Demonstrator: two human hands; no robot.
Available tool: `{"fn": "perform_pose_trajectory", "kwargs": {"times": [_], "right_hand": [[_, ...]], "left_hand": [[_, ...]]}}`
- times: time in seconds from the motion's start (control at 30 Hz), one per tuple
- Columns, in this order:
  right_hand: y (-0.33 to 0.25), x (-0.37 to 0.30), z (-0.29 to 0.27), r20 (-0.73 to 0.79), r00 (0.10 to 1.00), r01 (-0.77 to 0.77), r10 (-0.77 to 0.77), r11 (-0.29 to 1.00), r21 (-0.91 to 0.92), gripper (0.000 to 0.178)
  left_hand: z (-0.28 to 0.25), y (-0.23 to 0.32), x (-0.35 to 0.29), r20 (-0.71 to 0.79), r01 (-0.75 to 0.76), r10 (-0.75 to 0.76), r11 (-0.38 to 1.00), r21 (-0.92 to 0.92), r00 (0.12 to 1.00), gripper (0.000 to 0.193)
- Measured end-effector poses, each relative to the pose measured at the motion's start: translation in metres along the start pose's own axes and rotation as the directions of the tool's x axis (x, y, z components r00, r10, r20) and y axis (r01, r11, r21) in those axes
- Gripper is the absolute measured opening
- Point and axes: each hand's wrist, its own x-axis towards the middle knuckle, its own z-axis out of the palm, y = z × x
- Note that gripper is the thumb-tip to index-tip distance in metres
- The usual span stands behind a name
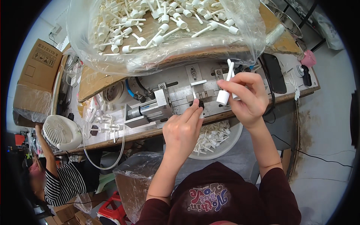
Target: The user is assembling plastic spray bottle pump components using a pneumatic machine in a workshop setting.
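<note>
A white bowl [225, 148] heaped with small white plastic nozzle parts, too many to count, is seen nearest, just below the bench [150, 133] edge and between the two forearms. Above it, the left hand [182, 129] is stretched to the metal press fixture [176, 99] on the bench; its fingertips [195, 107] are pressed on a small part at the fixture's slot, and whether that part is pinched cannot be told. To the right, one white spray nozzle [226, 84] with a long thin tube is gripped upright by the right hand [247, 95], thumb and fingers closed around its cap, just above the fixture. One pneumatic cylinder [148, 111] is mounted on the fixture's left side. Further left, one small white fan [60, 131] stands on the bench beside a few loose white parts. Beyond the fixture, one clear plastic bag [165, 33] full of the same white nozzles lies on cardboard. One dark phone [273, 71] lies at the far right. One other person in a striped top [65, 183] is seen at lower left.
</note>
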Motion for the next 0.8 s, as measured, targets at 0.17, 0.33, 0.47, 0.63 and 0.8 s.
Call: {"fn": "perform_pose_trajectory", "kwargs": {"times": [0.17,0.33,0.47,0.63,0.8], "right_hand": [[-0.004,-0.006,-0.002,0.04,0.999,0.005,-0.005,1.0,-0.012,0.042],[-0.009,-0.015,-0.003,0.077,0.994,0.079,-0.072,0.993,-0.087,0.038],[-0.016,-0.026,-0.001,0.168,0.973,0.169,-0.16,0.985,-0.043,0.039],[-0.03,-0.035,0.004,0.22,0.96,0.198,-0.175,0.976,-0.087,0.044],[-0.018,-0.043,0.004,0.154,0.983,0.111,-0.097,0.99,-0.084,0.034]], "left_hand": [[-0.004,0.0,0.001,0.021,0.005,-0.005,1.0,0.003,1.0,0.024],[-0.007,0.002,0.001,0.051,0.018,-0.018,1.0,0.009,0.999,0.027],[-0.013,0.014,-0.004,-0.02,0.146,-0.196,0.789,-0.596,0.98,0.037],[-0.018,0.018,-0.012,-0.062,0.119,-0.229,0.696,-0.708,0.972,0.041],[-0.005,0.005,-0.016,-0.134,0.05,-0.101,0.939,-0.341,0.986,0.031]]}}
